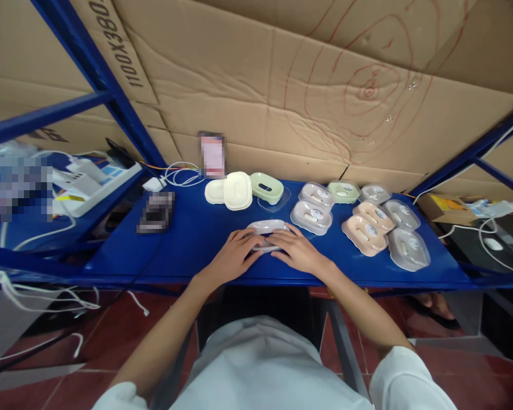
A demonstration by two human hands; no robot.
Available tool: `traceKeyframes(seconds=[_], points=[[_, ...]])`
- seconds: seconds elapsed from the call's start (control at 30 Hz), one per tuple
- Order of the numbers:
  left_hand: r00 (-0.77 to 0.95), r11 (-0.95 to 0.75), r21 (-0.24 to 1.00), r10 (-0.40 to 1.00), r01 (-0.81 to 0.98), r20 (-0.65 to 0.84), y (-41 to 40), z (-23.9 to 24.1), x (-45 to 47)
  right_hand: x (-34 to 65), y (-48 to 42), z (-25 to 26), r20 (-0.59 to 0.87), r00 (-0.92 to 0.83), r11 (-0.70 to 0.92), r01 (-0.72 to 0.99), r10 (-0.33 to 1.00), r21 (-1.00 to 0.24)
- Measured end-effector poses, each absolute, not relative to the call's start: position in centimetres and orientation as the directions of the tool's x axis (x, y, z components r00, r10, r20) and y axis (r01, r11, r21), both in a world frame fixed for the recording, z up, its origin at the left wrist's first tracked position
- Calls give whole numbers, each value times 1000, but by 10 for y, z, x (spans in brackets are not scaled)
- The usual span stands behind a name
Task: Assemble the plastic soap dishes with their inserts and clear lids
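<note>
A pale grey plastic piece (267, 225), which looks like a soap box part, lies on the blue table in front of me. My left hand (238, 251) grips its left side, with fingers curled over the edge. Across from it, my right hand (297, 249) holds the right side, fingers reaching over the top. My fingers hide much of the piece. Just beyond stand a green soap box (265, 187) with a dark slot, a clear lid (277, 200) beside it, and cream-coloured plastic parts (238, 192), one overlapping another.
Several lidded soap boxes in grey (312, 216), green (344, 192) and peach (365, 234) stand at the right. A phone (212, 155) leans against the cardboard wall (248, 85). Another dark device (156, 212) and a white charger (154, 183) with cable lie left.
</note>
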State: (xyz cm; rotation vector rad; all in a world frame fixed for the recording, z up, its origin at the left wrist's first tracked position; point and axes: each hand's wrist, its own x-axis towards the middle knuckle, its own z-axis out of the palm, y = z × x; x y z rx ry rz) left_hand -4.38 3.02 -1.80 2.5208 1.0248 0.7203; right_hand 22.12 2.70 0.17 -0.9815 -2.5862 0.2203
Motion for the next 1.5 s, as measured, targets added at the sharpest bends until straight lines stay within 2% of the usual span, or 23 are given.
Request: traceKeyframes(seconds=[0.2,0.33,0.4,0.5,0.7,0.9,1.07,1.3,1.4,1.5], points=[[598,-712,477,698,516,394,44,-6,-49,222,32,-1,259,-662,710,639,704,-296],[446,-611,378,779,695,440,72,3,-55,223,34,-1,271,-639,693,647,720,-317],[412,-548,299,813,781,411,86,3,-58,223,33,-3,275,-630,687,649,726,-327],[450,-536,232,827,812,336,98,0,-60,224,30,-4,280,-618,678,656,735,-332],[464,-529,198,835,825,297,88,1,-55,230,30,-4,291,-607,673,676,740,-300],[489,-535,172,836,827,250,69,10,-62,245,27,-5,274,-583,636,749,765,-184],[529,-624,231,767,746,363,46,1,-76,258,13,5,244,-595,639,747,766,-183],[489,-632,478,775,609,402,20,-7,-78,268,0,9,356,-510,607,752,783,-258],[533,-670,491,741,556,408,17,-4,-73,267,0,4,413,-460,588,763,786,-269],[567,-706,459,707,539,421,20,-3,-68,267,0,1,403,-461,588,755,790,-290]])
